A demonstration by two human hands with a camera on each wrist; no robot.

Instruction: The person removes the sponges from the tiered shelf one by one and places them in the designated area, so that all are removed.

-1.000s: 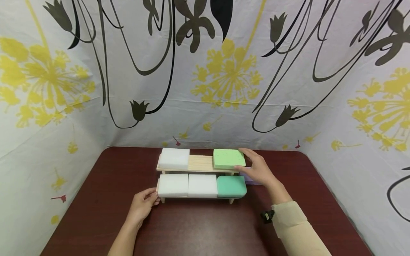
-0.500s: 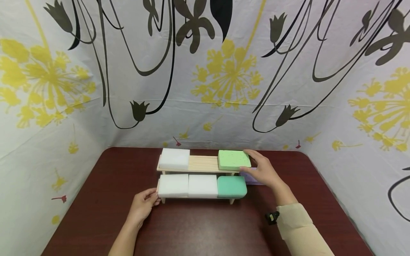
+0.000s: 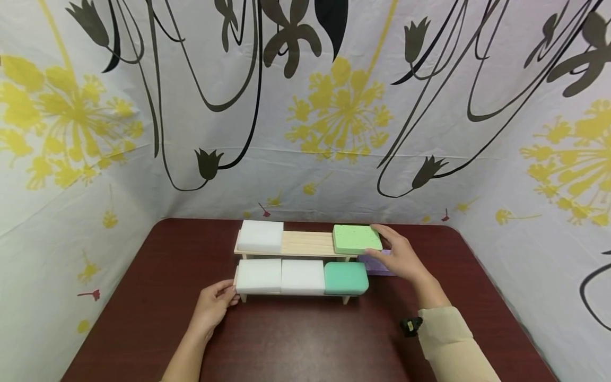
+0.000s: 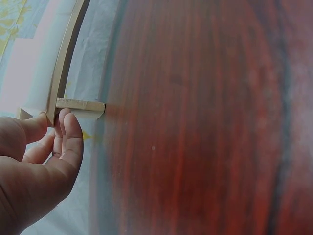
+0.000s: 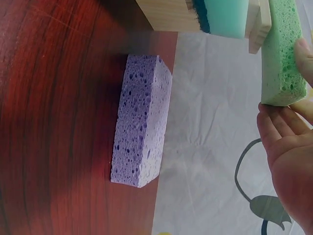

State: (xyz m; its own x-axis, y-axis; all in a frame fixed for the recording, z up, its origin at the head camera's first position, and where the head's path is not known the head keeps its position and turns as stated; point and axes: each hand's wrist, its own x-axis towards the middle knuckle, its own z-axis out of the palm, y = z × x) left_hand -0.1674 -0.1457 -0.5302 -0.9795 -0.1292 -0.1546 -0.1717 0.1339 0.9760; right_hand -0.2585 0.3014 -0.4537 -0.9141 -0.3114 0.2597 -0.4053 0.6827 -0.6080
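Observation:
My right hand [image 3: 398, 257] grips the light green sponge [image 3: 355, 239] at the right end of the two-tier wooden rack's upper shelf [image 3: 307, 243]. In the right wrist view this sponge [image 5: 281, 54] juts past the shelf end, thumb on one face and fingertips at its end. Left of the rack, my left hand [image 3: 215, 305] pinches the end of the lower shelf, thumb against the wooden edge [image 4: 53, 107] and fingers beside a leg [image 4: 80, 104]. A teal sponge [image 3: 346, 278] and two white sponges [image 3: 302, 277] fill the lower shelf; another white sponge [image 3: 260, 236] sits above.
A purple sponge [image 5: 137, 122] lies on the dark red table [image 3: 296, 339] right of the rack, partly behind my right hand in the head view. A patterned cloth [image 3: 267, 185] rises behind the table and on both sides.
The right hand has slid the light green sponge to the right along the upper shelf, widening the bare stretch of wood. My left hand keeps its place at the lower shelf.

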